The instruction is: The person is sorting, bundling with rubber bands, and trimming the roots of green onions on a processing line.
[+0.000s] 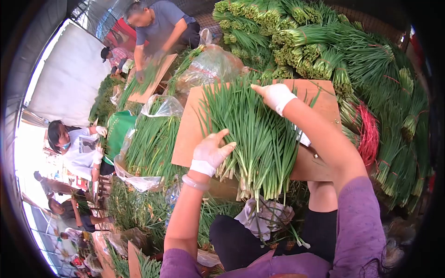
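Note:
A loose heap of garlic chives point(255, 134) lies across a brown board point(187, 134) in front of me, with pale stem ends hanging over the near edge. My left hand point(211, 150), in a white glove with bare fingertips, is at the left side of the heap near the stems, thumb and finger apart. Across the leafy far end reaches my right hand point(276, 96), gloved the same way, one finger stretched out to the left. Its other fingers are partly hidden. A small white item point(303, 138) lies on the board under my right forearm.
Tied bunches of chives point(320, 51) are piled high at the back and right. A hank of red ties point(367, 134) hangs at the right. Loose chives point(153, 143) in clear plastic lie left of the board. Several people work at the left, one at another board point(153, 83).

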